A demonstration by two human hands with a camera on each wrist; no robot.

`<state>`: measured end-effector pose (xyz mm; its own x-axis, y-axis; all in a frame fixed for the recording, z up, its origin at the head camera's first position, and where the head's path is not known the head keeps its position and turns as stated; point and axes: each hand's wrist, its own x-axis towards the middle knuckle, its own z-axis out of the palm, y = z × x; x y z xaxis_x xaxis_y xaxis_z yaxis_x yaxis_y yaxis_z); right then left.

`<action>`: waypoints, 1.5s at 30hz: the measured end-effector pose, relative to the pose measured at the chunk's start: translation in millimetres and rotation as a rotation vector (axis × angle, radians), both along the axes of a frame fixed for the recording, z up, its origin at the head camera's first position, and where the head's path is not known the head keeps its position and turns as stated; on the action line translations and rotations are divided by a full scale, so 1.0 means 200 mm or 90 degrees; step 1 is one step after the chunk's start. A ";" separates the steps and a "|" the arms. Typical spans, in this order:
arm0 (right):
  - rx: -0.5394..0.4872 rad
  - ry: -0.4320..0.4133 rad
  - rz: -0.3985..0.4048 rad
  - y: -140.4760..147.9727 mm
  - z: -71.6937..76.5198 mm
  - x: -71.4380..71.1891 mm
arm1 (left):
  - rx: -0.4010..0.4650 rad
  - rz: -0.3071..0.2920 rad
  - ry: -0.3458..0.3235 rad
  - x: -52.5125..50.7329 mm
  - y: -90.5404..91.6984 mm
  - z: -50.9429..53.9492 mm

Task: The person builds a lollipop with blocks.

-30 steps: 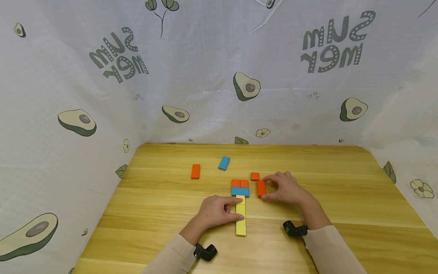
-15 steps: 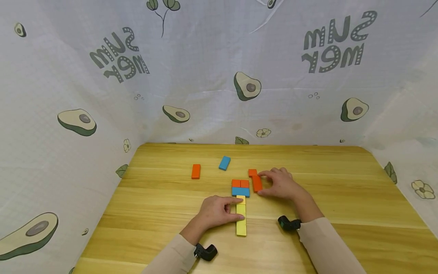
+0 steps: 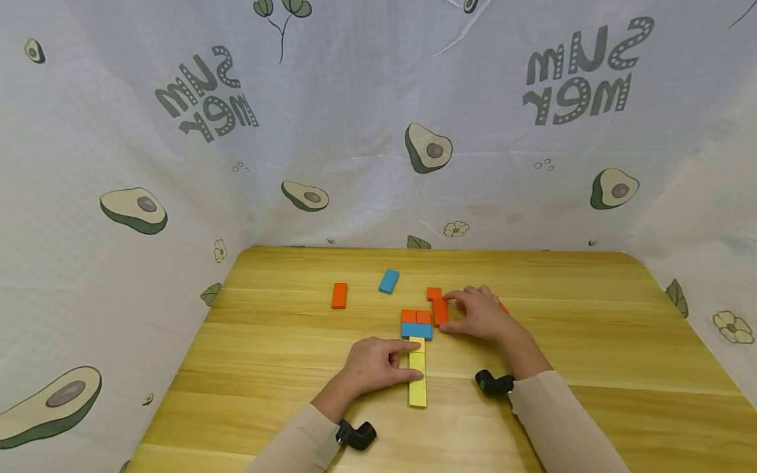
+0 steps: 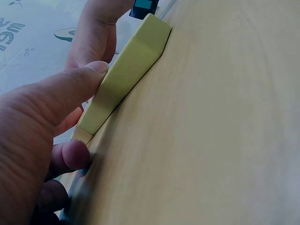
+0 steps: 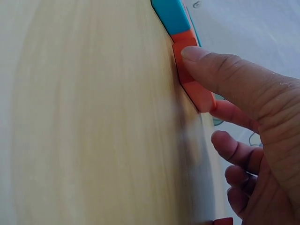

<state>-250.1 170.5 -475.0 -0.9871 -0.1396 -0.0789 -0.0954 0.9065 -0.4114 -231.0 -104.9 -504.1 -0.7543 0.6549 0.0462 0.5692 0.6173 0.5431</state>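
My right hand (image 3: pixel 481 315) pinches a long orange block (image 3: pixel 440 313) between thumb and forefinger, one at each end. A small orange square block (image 3: pixel 434 293) touches its far end, offset to the left. Just left of these lie two orange square blocks (image 3: pixel 416 316) side by side, behind a blue block (image 3: pixel 416 332) laid crosswise. A small yellow block (image 3: pixel 422 343) and a long yellow block (image 3: pixel 417 391) run towards me from the blue one. My left hand (image 3: pixel 372 364) rests its forefinger on the small yellow block and its thumb on the long one.
Farther back on the wooden table (image 3: pixel 284 341) lie a loose orange block (image 3: pixel 340 295) and a loose blue block (image 3: pixel 389 281). Another orange piece (image 3: pixel 504 307) shows partly behind my right hand. A patterned white sheet (image 3: pixel 355 144) stands around the table's back and sides.
My right hand has moved left and slightly away, bringing the long orange block and the small square one closer to the blocks in the middle. The left hand has stayed put.
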 end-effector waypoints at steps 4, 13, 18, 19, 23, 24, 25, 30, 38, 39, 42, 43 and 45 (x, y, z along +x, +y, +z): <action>-0.004 0.000 0.004 -0.01 0.00 -0.01 | 0.000 0.002 -0.004 0.00 0.00 0.00; -0.012 -0.010 -0.006 -0.01 -0.01 -0.01 | -0.004 0.004 -0.012 0.00 0.00 0.00; -0.020 -0.011 -0.009 -0.01 -0.01 -0.01 | -0.006 0.004 -0.012 0.00 0.00 0.01; -0.020 -0.011 -0.009 -0.01 -0.02 -0.01 | -0.006 0.004 -0.013 0.00 0.00 0.01; -0.023 -0.014 -0.009 -0.01 -0.01 -0.01 | -0.007 0.003 -0.012 0.00 0.00 0.01; -0.023 -0.015 -0.009 -0.01 -0.01 -0.01 | -0.008 0.003 -0.011 0.00 0.00 0.01; -0.023 -0.016 -0.008 -0.01 -0.01 0.00 | -0.008 0.003 -0.010 0.00 0.00 0.01; -0.022 -0.015 -0.006 -0.01 -0.01 0.00 | -0.008 0.003 -0.007 0.00 0.00 0.00; -0.040 -0.019 -0.009 -0.01 -0.02 -0.01 | -0.007 0.006 -0.020 0.00 0.00 0.01; -0.046 -0.016 -0.008 -0.01 -0.02 -0.01 | -0.007 0.006 -0.020 0.00 0.00 0.01; -0.072 -0.004 -0.008 -0.01 -0.03 0.00 | -0.008 0.006 -0.018 0.00 0.00 0.01; -0.087 0.000 -0.010 -0.02 -0.03 0.00 | -0.007 0.006 -0.017 0.00 0.00 0.01; -0.120 0.008 -0.020 -0.02 -0.04 0.01 | -0.007 0.005 -0.014 0.00 0.00 0.01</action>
<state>-247.5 166.1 -482.7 -0.9920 -0.1193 -0.0415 -0.0742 0.8160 -0.5732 -231.0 -104.1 -502.8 -0.7597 0.6499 0.0224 0.5528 0.6273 0.5486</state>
